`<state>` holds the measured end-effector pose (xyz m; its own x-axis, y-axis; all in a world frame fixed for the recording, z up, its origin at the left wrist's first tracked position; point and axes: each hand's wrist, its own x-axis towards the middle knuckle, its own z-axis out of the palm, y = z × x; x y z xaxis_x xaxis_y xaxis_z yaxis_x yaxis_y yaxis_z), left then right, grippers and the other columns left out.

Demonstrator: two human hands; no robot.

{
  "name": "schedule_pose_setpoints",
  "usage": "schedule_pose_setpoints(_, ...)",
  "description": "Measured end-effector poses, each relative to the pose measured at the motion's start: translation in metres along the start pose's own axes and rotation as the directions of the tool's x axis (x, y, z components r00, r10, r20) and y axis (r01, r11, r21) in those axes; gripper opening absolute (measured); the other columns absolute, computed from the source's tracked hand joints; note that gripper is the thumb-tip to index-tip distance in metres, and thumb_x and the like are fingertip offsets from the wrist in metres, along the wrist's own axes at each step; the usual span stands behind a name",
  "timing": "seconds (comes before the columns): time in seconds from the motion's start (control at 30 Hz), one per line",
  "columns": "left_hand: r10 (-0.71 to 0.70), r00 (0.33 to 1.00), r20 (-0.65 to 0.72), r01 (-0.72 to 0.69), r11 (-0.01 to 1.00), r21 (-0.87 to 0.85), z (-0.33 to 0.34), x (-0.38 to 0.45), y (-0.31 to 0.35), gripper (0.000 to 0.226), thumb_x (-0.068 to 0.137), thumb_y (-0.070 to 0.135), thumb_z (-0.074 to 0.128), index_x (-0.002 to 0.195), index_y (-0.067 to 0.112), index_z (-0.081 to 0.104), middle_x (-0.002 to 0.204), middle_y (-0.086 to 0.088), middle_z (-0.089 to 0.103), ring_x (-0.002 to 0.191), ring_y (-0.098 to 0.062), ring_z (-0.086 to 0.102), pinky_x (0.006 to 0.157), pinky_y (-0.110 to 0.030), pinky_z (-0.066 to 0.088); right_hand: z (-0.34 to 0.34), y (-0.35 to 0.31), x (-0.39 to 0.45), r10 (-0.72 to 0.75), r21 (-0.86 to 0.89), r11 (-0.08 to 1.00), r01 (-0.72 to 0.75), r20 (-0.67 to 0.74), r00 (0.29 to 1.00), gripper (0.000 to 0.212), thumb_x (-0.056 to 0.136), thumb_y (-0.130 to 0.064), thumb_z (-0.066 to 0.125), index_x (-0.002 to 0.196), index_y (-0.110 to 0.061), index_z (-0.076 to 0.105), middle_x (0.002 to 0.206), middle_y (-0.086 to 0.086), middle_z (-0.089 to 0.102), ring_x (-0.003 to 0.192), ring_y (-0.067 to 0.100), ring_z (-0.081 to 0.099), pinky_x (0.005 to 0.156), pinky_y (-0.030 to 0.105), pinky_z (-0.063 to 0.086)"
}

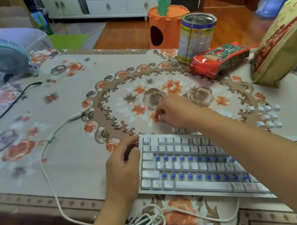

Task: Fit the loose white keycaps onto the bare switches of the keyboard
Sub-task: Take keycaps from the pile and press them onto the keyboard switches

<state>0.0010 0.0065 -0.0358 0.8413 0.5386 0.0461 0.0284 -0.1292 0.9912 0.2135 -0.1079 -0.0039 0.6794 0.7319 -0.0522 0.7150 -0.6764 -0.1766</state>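
Coiled white cable (150, 222) is lying nearest, at six o'clock, on the floral tablecloth (64, 98). Just above it the keyboard (188, 166) is sitting at about five o'clock, and two of its rows are showing bare blue switches (182, 158) between rows already capped. The left hand (125, 166) is resting against the keyboard's left edge with fingers loosely curled, and it is holding nothing that I can see. The right hand (174, 112) is reaching past the far edge of the keyboard, fingertips bent down to the cloth; whether they are pinching a keycap I cannot tell, because of blur. A group of loose white keycaps (267, 115) is waiting at three o'clock, well apart from that hand. To do this step well, I think each cap should be turned legend-up, set square over its blue stem, and pressed straight down while the left hand is steadying the board.
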Motion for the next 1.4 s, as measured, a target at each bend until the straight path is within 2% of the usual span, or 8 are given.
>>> schedule_pose_setpoints(0.17,-0.011,1.0,-0.007,0.011,1.0,0.022,0.0,0.0,-0.003,0.037,0.087,0.028,0.052,0.117,0.022,0.073,0.108,0.01,0.074,0.105,-0.006,0.068,0.081,-0.016,0.052,0.005,-0.005,0.004,-0.015,-0.046,0.999,0.015,0.011,1.0,0.014,0.087,-0.016,0.065,0.095,-0.023,0.075,0.09,-0.004,0.069,0.083,0.021,0.061,0.072,0.043,0.057)
schedule_pose_setpoints(0.33,-0.017,1.0,0.004,0.017,0.999,0.034,-0.003,-0.001,0.0,0.036,0.087,0.028,0.05,0.115,0.026,0.073,0.108,0.01,0.075,0.105,-0.009,0.068,0.088,-0.03,0.056,-0.023,-0.029,-0.029,-0.008,0.12,0.992,0.022,-0.122,0.993,0.025,0.093,-0.027,0.066,0.117,-0.023,0.062,0.102,-0.009,0.064,0.092,0.014,0.059,0.08,0.035,0.053)
schedule_pose_setpoints(0.47,-0.037,0.999,0.018,0.037,0.999,-0.004,-0.005,-0.001,-0.001,0.036,0.087,0.026,0.051,0.116,0.023,0.072,0.111,0.006,0.075,0.108,-0.012,0.069,0.092,-0.036,0.056,-0.034,-0.045,-0.103,-0.003,0.274,0.96,0.062,-0.212,0.977,0.011,0.09,-0.03,0.069,0.101,-0.028,0.066,0.095,-0.018,0.063,0.091,0.003,0.057,0.081,0.023,0.048)
schedule_pose_setpoints(0.63,-0.055,0.994,0.09,0.055,0.998,0.008,-0.006,0.002,0.001,0.037,0.084,0.028,0.053,0.118,0.026,0.066,0.119,0.004,0.069,0.112,-0.006,0.064,0.096,-0.031,0.054,-0.005,-0.051,-0.166,0.099,0.329,0.944,-0.003,-0.275,0.956,0.012,0.085,-0.026,0.076,0.093,-0.03,0.068,0.088,-0.022,0.062,0.089,0.001,0.056,0.079,0.024,0.049)
schedule_pose_setpoints(0.77,-0.063,0.991,0.117,0.062,0.998,0.008,-0.008,0.001,0.002,0.03,0.086,0.025,0.056,0.114,0.029,0.065,0.118,0.004,0.068,0.107,-0.004,0.065,0.09,-0.028,0.054,0.012,-0.065,-0.167,0.113,0.293,0.956,-0.023,-0.293,0.949,0.011,0.083,-0.026,0.077,0.09,-0.03,0.069,0.086,-0.021,0.061,0.087,0.004,0.056,0.077,0.025,0.048)
schedule_pose_setpoints(0.9,-0.077,0.995,0.059,0.082,0.993,-0.087,-0.012,0.001,0.001,0.03,0.096,-0.002,0.055,0.111,0.021,0.067,0.111,0.002,0.072,0.103,-0.008,0.068,0.086,-0.026,0.057,0.019,-0.086,-0.151,0.044,0.177,0.984,0.021,-0.358,0.933,0.01,0.081,-0.018,0.078,0.085,-0.021,0.07,0.084,-0.01,0.065,0.082,0.015,0.058,0.071,0.028,0.048)
schedule_pose_setpoints(1.03,-0.056,0.997,0.053,0.06,0.995,-0.081,-0.01,0.002,0.0,0.032,0.094,-0.003,0.057,0.111,0.022,0.067,0.112,0.001,0.07,0.105,-0.009,0.067,0.089,-0.024,0.055,0.029,-0.095,-0.136,-0.006,0.055,0.998,0.029,-0.387,0.922,0.005,0.085,-0.011,0.072,0.085,-0.014,0.068,0.084,-0.001,0.064,0.08,0.023,0.054,0.068,0.038,0.048)
schedule_pose_setpoints(1.4,-0.07,0.996,0.051,0.076,0.988,-0.137,-0.013,0.0,0.001,0.034,0.094,-0.005,0.055,0.11,0.023,0.066,0.112,-0.001,0.07,0.105,-0.011,0.067,0.091,-0.03,0.056,0.038,-0.096,-0.141,-0.06,-0.021,0.998,0.056,-0.436,0.898,0.025,0.07,0.008,0.077,0.084,-0.01,0.069,0.091,0.001,0.066,0.084,0.022,0.053,0.066,0.036,0.048)
